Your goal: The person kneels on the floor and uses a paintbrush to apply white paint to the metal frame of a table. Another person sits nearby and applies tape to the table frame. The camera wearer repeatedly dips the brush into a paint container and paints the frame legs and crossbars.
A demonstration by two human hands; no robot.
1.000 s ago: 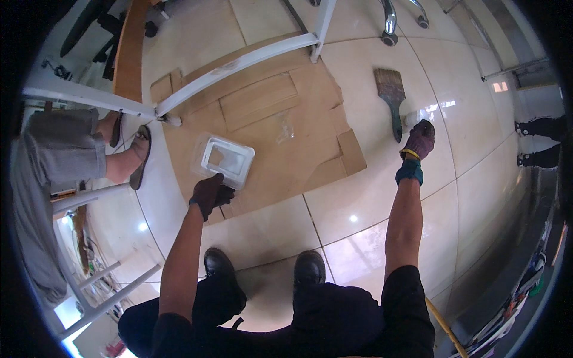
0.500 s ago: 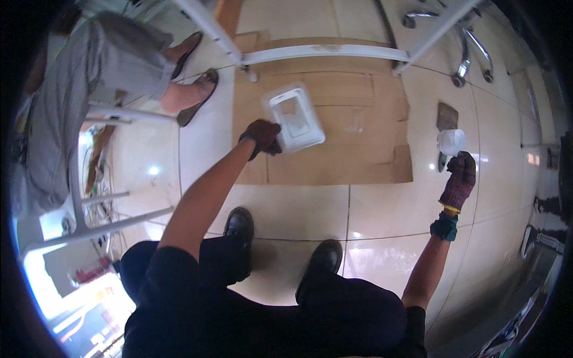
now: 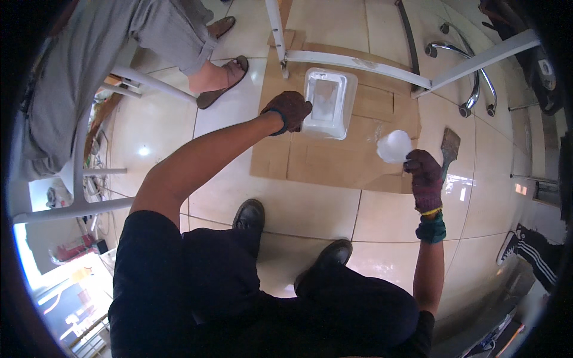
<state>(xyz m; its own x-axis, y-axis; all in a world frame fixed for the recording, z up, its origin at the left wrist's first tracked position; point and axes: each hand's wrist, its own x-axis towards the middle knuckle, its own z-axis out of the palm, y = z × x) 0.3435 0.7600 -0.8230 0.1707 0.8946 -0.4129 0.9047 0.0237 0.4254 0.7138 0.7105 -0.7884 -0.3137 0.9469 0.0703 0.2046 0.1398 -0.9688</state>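
Note:
My left hand (image 3: pixel 287 111), in a dark brown-red knit glove, is closed on the near left edge of a white rectangular plastic container (image 3: pixel 325 130). The container is held above the cardboard, and a greyish patch shows inside it. My right hand (image 3: pixel 425 176), gloved in maroon with a yellow cuff, pinches a small white translucent cup (image 3: pixel 394 147) by its side. That cup is over the right part of the cardboard, apart from the container. A flat-bladed scraper (image 3: pixel 450 145) lies on the tiles beyond my right hand, its handle partly hidden by the glove.
A flattened cardboard sheet (image 3: pixel 325 170) covers the tiles in front of my feet. White metal frame bars (image 3: pixel 358 62) cross above its far part. A chrome chair base (image 3: pixel 474 89) stands at the far right. Another person's sandalled foot (image 3: pixel 230 76) rests at the left.
My right hand has brought the cup leftward from above the scraper to over the cardboard, closer to the container. My left hand still holds the container, now turned straighter. The whole view has shifted.

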